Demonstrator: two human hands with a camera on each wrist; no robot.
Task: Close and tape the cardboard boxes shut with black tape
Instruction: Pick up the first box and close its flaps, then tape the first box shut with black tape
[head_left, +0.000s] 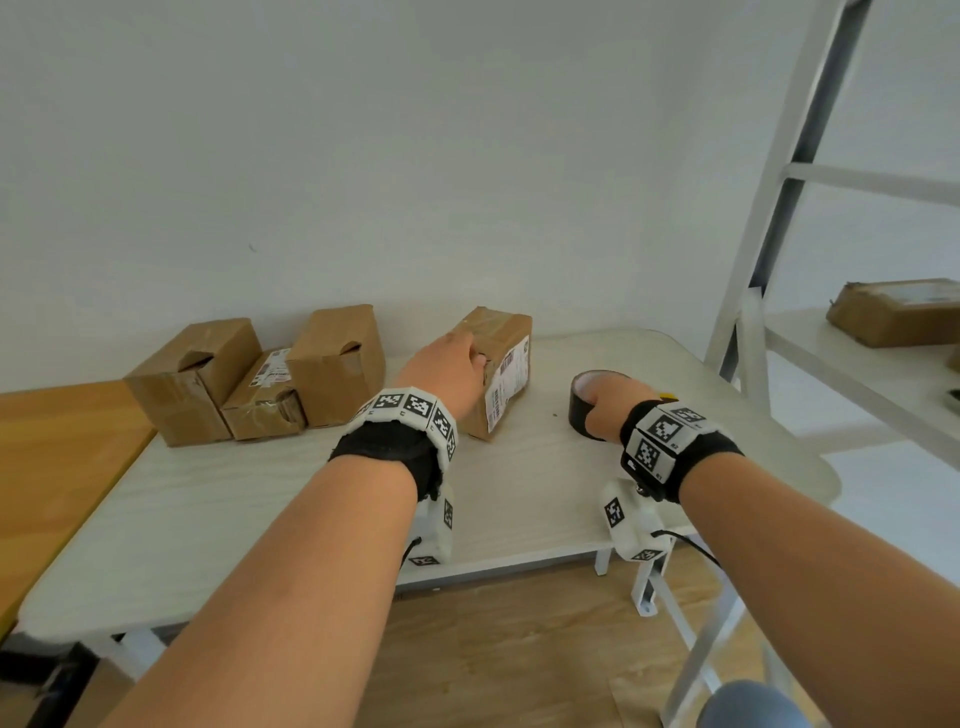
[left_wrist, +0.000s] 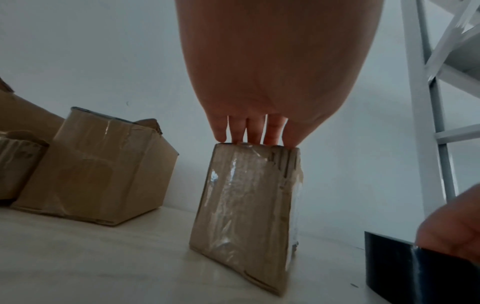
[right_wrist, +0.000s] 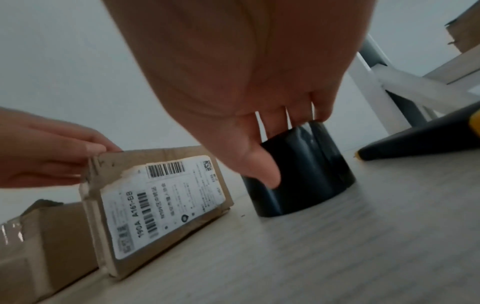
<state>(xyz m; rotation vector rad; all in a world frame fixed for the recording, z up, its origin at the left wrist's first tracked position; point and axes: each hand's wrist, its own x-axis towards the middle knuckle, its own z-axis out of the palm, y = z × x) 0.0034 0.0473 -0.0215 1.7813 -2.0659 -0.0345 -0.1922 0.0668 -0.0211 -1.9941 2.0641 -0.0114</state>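
Left hand is clamped over the top edge of the small cardboard box, fingers curled onto the top and thumb on the near side, so it's got a real hold on it. Box stands toward the back of the tabletop, shipping label facing right, old clear tape on its left face. Right hand has fingers hooked down into the core of the black tape roll with the thumb pressed on the outer wall, roll sitting flat just right of the box

My take on doing this bit well: keep the left hand planted so the box doesn't skate while tape gets pulled. Flaps look mostly down already but can't tell how tight the seam is, so I'd press them flush first. Find the loose end of the tape before lifting the roll over, otherwise you're picking at it one-handed. Three more boxes wait at the back left, flaps loose
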